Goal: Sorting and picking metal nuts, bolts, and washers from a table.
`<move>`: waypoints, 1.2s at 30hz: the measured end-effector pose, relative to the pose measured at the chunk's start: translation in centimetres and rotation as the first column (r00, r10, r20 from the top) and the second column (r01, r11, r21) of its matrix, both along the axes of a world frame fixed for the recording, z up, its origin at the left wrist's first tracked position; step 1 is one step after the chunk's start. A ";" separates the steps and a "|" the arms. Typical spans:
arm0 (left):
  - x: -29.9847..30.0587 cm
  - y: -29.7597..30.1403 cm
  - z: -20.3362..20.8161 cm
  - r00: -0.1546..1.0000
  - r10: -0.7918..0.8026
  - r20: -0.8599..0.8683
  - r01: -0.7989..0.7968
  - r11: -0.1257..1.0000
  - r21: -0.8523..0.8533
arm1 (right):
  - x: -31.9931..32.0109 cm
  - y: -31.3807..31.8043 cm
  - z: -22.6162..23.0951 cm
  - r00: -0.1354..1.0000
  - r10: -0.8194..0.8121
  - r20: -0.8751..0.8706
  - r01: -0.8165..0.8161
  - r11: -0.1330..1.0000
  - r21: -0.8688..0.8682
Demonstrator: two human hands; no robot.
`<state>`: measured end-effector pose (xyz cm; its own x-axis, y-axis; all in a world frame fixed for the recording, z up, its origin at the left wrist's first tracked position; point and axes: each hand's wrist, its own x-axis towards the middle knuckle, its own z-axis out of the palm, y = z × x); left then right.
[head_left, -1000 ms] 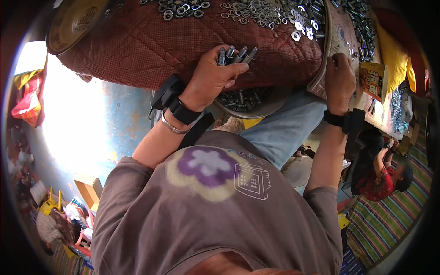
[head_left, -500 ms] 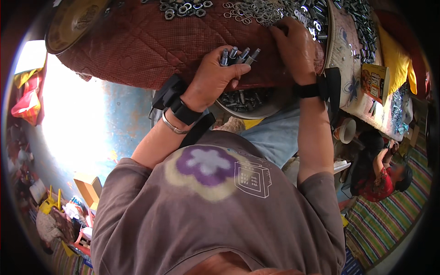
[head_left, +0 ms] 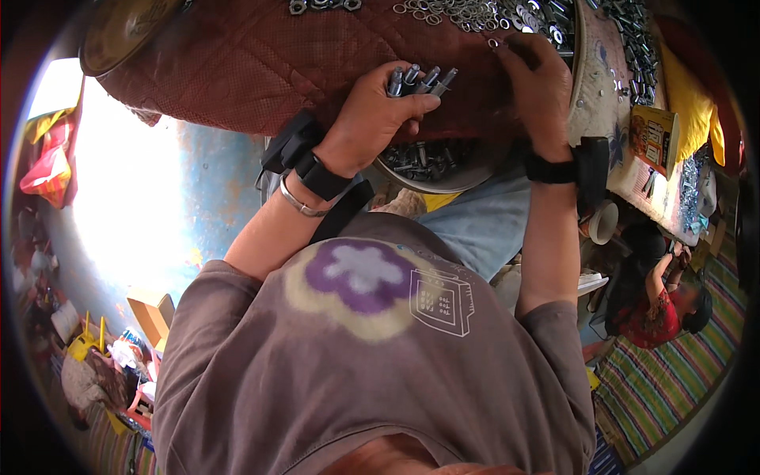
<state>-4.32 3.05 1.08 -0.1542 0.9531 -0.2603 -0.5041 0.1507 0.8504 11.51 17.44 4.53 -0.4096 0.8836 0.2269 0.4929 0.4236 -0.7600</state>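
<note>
My left hand (head_left: 366,120) is closed around several metal bolts (head_left: 428,79), their shiny ends pointing up past the fingers. My right hand (head_left: 545,95) is at the right side of the red-brown quilted cloth (head_left: 261,87), thumb and forefinger drawn together. At those fingertips is a small ring washer (head_left: 493,43), which appears pinched. Just beyond lies a spread of thin ring washers (head_left: 455,13), with broader flat washers (head_left: 529,17) to its right. Below the cloth's near edge, a round basin (head_left: 443,190) holds many dark bolts (head_left: 419,161).
Hex nuts (head_left: 324,5) lie at the far edge. A round metal dish (head_left: 119,39) stands far left. On the right, a patterned surface (head_left: 598,119) bears heaps of bolts (head_left: 633,59), a yellow packet (head_left: 654,138) and yellow cloth (head_left: 687,95). Another person (head_left: 661,309) sits at the far right.
My right hand has drawn back toward me and to the right from the washers, with a ring washer now at its fingertips. My left hand keeps its bolts, shifted slightly in view.
</note>
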 end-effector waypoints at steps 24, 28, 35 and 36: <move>-0.2 -1.2 0.4 0.762 0.119 -0.637 -0.031 0.989 0.147 | -1.7 -4.3 2.1 0.891 0.454 0.014 -0.413 0.824 -0.388; -0.8 -1.5 0.6 0.867 0.073 -0.494 -0.056 0.997 0.048 | -2.6 -4.6 1.8 0.890 0.456 0.002 -0.420 0.823 -0.383; -2.1 -2.1 0.8 0.958 0.069 -0.279 -0.072 0.997 -0.001 | -4.4 -5.1 1.7 0.885 0.465 0.013 -0.424 0.818 -0.389; -2.2 -2.2 0.7 0.958 0.070 -0.278 -0.073 0.997 -0.002 | -4.5 -5.1 1.6 0.880 0.475 -0.006 -0.441 0.813 -0.380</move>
<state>-6.57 0.83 1.75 -0.2897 0.9341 -0.2088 -0.2583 0.1338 0.9568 6.96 12.33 6.13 -0.7900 0.6005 -0.1235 0.3803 0.3220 -0.8670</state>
